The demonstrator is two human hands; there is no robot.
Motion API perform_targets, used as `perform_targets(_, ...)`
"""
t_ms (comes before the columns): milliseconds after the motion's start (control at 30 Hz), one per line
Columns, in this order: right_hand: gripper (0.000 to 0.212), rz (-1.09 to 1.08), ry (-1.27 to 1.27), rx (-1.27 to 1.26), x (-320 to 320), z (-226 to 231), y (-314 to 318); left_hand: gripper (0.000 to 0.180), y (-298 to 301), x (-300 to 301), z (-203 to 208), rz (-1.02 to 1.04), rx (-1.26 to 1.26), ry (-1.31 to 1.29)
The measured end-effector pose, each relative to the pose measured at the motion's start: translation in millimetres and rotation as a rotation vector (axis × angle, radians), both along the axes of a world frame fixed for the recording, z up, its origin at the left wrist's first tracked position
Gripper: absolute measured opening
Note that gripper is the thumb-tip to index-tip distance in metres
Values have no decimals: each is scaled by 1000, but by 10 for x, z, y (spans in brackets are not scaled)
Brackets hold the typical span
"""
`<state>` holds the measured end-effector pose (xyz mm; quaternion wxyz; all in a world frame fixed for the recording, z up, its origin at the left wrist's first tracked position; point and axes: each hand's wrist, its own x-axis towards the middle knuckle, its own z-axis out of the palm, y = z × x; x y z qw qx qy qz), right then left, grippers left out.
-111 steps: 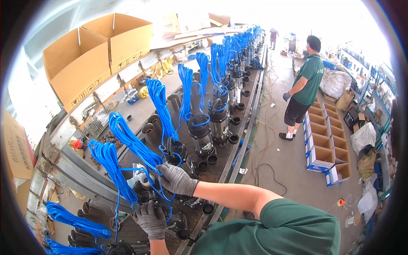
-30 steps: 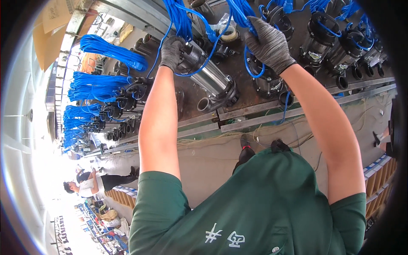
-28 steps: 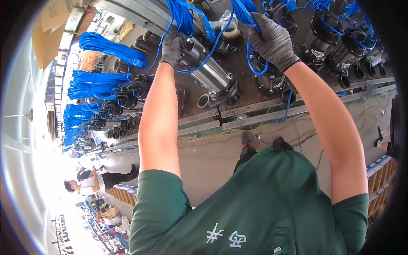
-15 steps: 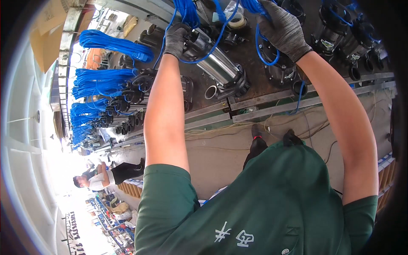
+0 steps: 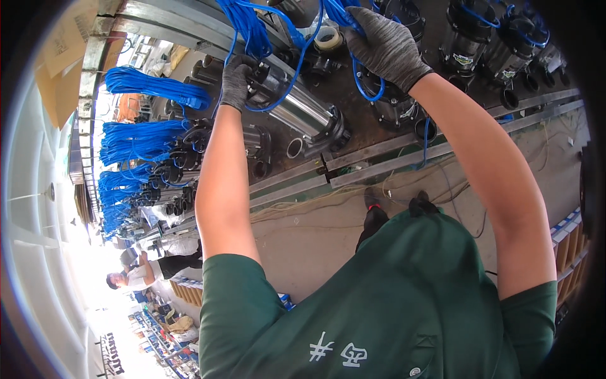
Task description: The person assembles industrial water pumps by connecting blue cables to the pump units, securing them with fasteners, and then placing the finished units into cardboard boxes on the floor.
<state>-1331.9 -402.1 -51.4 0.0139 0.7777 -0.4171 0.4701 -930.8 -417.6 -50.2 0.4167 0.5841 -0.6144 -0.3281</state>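
Observation:
A submersible pump (image 5: 297,107) with a shiny steel body and black ends lies tilted on the dark workbench (image 5: 278,151). At its black top end is my left hand (image 5: 237,82), in a grey glove, its fingers closed round the part there. A blue cable coil (image 5: 252,31) hangs just beyond that hand. My gloved right hand (image 5: 386,52) is closed on a bundle of blue cable (image 5: 341,11) at the upper edge; its fingertips are partly hidden. Below that hand a blue cable loop hangs over another black pump (image 5: 394,107).
More pumps with blue coils (image 5: 136,142) line the bench on the left, and several pumps (image 5: 467,38) stand at the right. A tape roll (image 5: 328,38) sits behind. Metal rails (image 5: 391,167) edge the bench. Cables trail over the floor (image 5: 303,234). A person (image 5: 148,271) stands far left.
The whole view has shifted, so the bench and pumps sit further left and lower. Both hands keep their holds; my right hand has come slightly closer to the left one.

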Motion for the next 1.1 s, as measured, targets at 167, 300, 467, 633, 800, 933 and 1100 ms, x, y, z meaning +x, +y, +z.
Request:
perform_targets(167, 55, -5, -7, -16, 29, -62, -31, 13, 655, -273, 25, -28, -435, -430)
perform_targets(300, 55, 19, -17, -10, -32, -83, -80, 24, 1281, -973, 308, 220, -231, -1026)
perform_targets(467, 54, 49, -39, 45, 18, -70, -88, 32, 1754, -1890, 472, 93, -102, -1099)
perform_targets(633, 50, 24, 18, 56, 17, -13, -28, 33, 1138, -1881, 498, 125, 66, -1088)
perform_targets(800, 49, -2, 1, 54, 106, 1, -71, 30, 211, -854, 444, -90, 112, -1616)
perform_targets(933, 52, 47, -61, 109, 92, -47, -83, 31, 105, -51, 420, -99, 255, -1647)
perform_targets(1100, 50, 60, -94, 184, 46, -38, -84, 31, 348, 786, 180, 42, 364, -1594)
